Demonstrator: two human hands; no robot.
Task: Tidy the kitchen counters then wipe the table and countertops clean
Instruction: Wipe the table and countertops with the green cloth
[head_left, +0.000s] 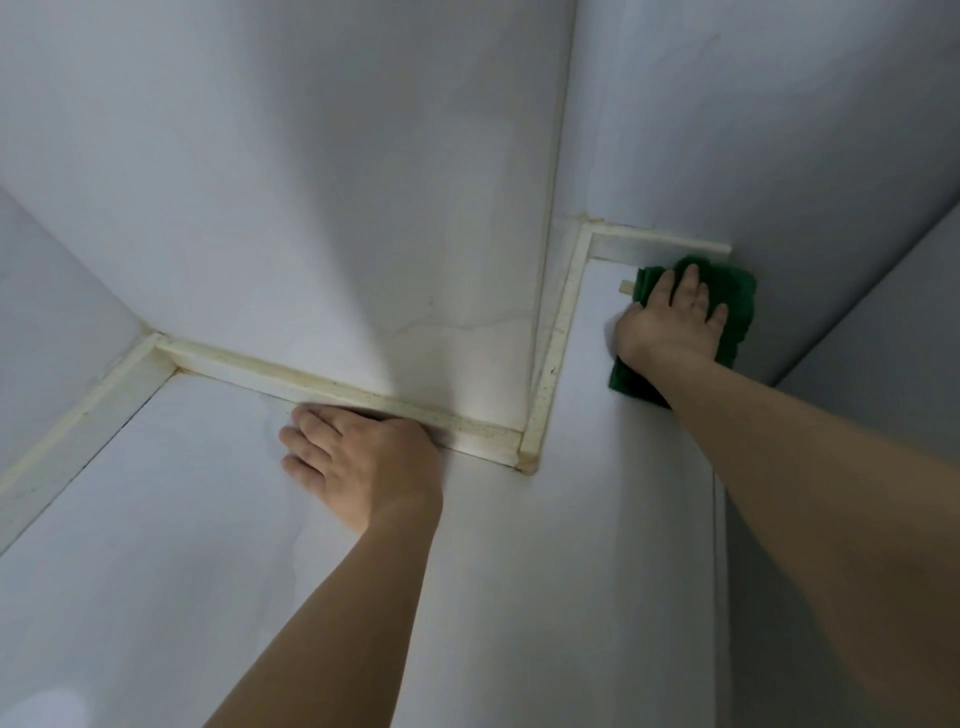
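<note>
Both arms reach forward over a white tabletop (208, 545) from the bottom of the view, bare to the forearm. The right arm stretches farther, up into a narrow recess at the right. The right hand (670, 322) lies palm down with its fingers straight and slightly spread, pressing flat on a green cloth (737, 291). The cloth lies bunched on the tabletop at the far end of that recess, just beside the back trim (665, 240), with its edges showing past the fingertips and beside the wrist.

The left arm angles in from the lower middle. The left hand (363, 462) rests palm down on the tabletop, fingers straight and close together, pointing left; it holds nothing. Its far edge lies against the cream trim strip (249, 366) along the foot of the wall.

The tabletop is pale and glossy, and it steps round a projecting wall corner (550, 260). Plain white walls (311, 182) rise on all sides. The trim is yellowed and speckled with dark spots near the corner.
</note>
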